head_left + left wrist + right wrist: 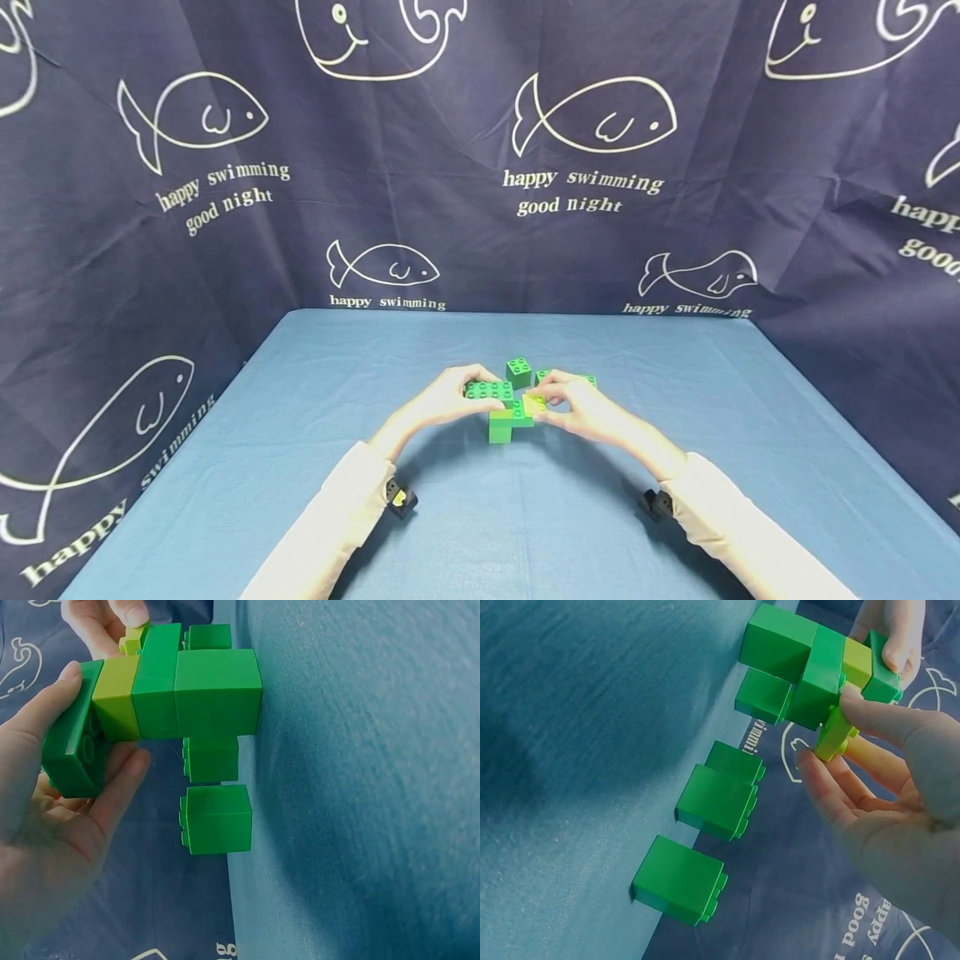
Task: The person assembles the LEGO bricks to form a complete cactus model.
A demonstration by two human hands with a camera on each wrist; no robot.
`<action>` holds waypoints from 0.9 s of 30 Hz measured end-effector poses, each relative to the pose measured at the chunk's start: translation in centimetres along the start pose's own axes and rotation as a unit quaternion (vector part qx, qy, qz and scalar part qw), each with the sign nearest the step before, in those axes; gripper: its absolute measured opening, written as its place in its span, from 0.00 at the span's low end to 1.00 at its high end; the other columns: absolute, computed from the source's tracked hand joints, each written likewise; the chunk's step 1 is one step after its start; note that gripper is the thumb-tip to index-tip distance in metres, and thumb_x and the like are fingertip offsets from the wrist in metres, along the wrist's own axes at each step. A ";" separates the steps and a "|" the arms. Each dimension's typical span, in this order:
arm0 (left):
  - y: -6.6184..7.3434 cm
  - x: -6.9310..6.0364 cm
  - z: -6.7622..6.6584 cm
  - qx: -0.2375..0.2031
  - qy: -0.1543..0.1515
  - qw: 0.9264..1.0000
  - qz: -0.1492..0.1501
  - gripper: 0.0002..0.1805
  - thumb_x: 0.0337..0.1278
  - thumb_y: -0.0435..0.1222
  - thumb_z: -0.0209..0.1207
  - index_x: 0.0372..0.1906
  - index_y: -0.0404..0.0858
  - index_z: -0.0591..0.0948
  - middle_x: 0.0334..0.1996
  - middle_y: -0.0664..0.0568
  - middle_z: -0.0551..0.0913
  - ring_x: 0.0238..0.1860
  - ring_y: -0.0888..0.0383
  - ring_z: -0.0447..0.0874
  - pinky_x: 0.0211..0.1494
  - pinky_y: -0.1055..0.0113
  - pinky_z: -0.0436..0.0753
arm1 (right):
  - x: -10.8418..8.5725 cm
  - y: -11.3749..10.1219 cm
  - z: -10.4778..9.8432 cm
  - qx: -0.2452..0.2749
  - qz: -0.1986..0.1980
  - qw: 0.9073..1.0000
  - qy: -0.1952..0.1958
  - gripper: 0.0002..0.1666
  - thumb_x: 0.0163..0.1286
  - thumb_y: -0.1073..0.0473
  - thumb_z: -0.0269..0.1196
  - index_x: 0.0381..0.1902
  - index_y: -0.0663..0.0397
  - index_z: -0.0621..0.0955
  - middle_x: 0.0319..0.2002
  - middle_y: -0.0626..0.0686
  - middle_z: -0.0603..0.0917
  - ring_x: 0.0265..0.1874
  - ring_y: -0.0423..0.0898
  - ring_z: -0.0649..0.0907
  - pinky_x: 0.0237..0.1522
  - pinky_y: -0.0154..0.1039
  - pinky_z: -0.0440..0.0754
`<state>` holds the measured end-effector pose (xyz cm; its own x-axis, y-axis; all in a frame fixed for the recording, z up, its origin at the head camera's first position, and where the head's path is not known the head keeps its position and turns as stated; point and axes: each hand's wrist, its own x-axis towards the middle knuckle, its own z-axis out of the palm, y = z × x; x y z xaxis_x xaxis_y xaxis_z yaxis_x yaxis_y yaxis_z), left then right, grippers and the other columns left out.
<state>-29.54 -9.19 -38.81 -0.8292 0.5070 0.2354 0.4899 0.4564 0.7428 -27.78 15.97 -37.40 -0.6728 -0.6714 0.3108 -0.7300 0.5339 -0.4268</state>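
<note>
A small tower of toy building bricks stands at mid-table, with a green block [217,694] at the bottom, a longer green brick [156,682] across it and a yellow-green brick [116,697] above. My left hand [448,396] grips a green eight-stud brick [489,390] between thumb and fingers, over the tower's left side. That brick tilts against the yellow-green one, its hollow underside partly showing in the left wrist view. Between thumb and fingertips, my right hand [581,406] pinches a small yellow-green brick [832,735], tilted beside the studs of the longer green brick.
Behind the tower stands a loose green brick [518,372]. More green bricks, among them one nearer brick [679,877] and another [716,802], sit on the blue tablecloth [480,525] near my right hand. A dark fish-print curtain [465,192] hangs behind the table.
</note>
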 end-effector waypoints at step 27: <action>-0.2 0.0 0.3 -0.009 0.009 1.000 -0.004 0.16 0.48 0.45 0.68 0.43 0.47 0.82 0.40 0.59 0.85 0.42 0.65 0.80 0.51 0.67 0.78 | 0.2 -0.1 -0.2 0.005 -0.006 1.000 -0.002 0.19 0.57 0.62 0.68 0.47 0.61 0.82 0.35 0.51 0.78 0.36 0.51 0.81 0.42 0.42 0.84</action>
<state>-29.59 -9.03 -39.19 -0.8375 0.4906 0.2406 0.4786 0.4461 0.7563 -27.84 15.88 -37.17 -0.6639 -0.6794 0.3125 -0.7362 0.5205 -0.4324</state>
